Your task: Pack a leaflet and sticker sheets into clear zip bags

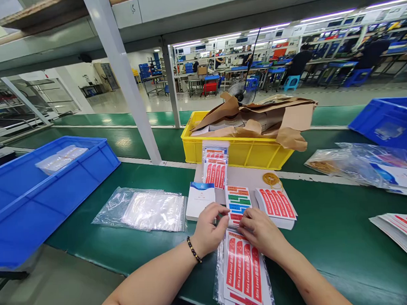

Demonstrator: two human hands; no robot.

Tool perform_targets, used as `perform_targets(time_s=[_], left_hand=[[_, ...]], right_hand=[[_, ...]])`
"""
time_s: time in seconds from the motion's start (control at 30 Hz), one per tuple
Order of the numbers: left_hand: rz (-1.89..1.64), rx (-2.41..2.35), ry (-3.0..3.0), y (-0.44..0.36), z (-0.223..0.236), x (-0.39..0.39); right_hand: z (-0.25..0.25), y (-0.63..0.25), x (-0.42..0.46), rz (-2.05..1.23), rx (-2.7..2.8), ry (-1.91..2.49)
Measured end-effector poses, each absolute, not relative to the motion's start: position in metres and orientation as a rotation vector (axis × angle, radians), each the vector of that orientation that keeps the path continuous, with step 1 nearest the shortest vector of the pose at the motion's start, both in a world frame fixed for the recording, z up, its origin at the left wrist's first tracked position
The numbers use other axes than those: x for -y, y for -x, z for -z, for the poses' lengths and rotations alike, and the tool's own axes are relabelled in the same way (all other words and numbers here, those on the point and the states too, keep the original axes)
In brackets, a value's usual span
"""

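My left hand point(208, 231) and my right hand point(259, 231) meet at the top end of a clear bag point(242, 270) holding red label sheets, which lies on the green table in front of me. Fingers of both hands are curled and pinch the bag's top edge. Just beyond my fingers lies a sheet of multicoloured labels point(238, 202). A white booklet point(200, 200) sits to its left, and a stack of red label sheets point(276, 205) to its right. A filled bag of red labels point(215, 165) leans against the yellow bin.
A pile of empty clear bags point(142, 211) lies at left, near a blue bin point(39, 191). The yellow bin point(237, 153) holds brown paper. Rubber bands point(272, 180), more plastic bags point(359, 163), another blue bin point(387, 122) and label sheets point(402, 236) sit at right.
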State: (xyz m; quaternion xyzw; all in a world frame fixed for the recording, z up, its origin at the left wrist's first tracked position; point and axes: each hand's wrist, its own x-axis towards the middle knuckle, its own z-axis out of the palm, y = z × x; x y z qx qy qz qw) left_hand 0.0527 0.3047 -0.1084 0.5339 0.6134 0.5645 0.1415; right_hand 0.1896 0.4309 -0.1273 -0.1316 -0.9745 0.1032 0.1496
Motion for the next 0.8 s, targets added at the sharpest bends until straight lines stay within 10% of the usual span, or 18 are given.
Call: perform_targets(time_s=[0.33,0.8], left_hand=[[-0.738,-1.394,-2.344,-0.096,0.129,-0.294],[-0.496,-1.523,-2.424,-0.107,0.132,-0.288]], right_hand=[[0.126,-0.190,-0.441,-0.350,2.556,0.541],[0.127,-0.189,-0.438,-0.414,2.448,0.581]])
